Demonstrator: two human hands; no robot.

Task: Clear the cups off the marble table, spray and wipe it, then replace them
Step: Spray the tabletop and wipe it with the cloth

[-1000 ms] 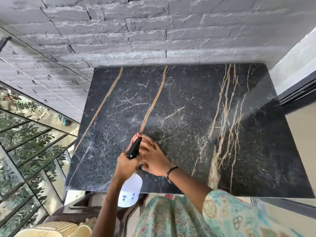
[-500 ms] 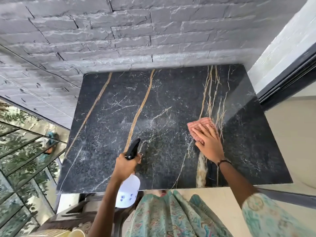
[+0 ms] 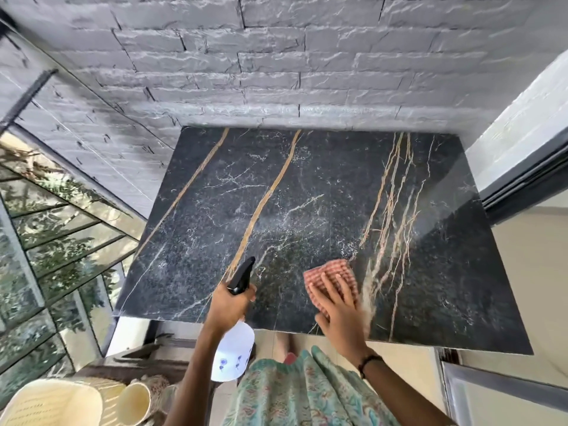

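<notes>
Here the table (image 3: 322,186) carries no cups, which suits the wiping step: the slab lies bare ahead of both hands, a pale haze of spray on the marble just beyond the fingers. It stands against the brick wall (image 3: 276,56), so the person works it from the near edge.

The bottle (image 3: 234,355) hangs below the left hand (image 3: 229,304), its white body off the table's near edge and its black nozzle pointing out past the knuckles over the marble. The fingers curl round the neck, probably to keep the trigger ready for another squirt while the other hand wipes.

The cloth (image 3: 330,275) lies flat on the marble under the right hand (image 3: 341,312), part of it showing ahead of the fingertips. Those fingers are straight and spread, pressing down rather than gripping, which spreads the push over more cloth.

One cup (image 3: 135,401) waits off the table, well back and left of the left wrist, beside a pale basket (image 3: 52,404), presumably parked there until the marble is dry.
</notes>
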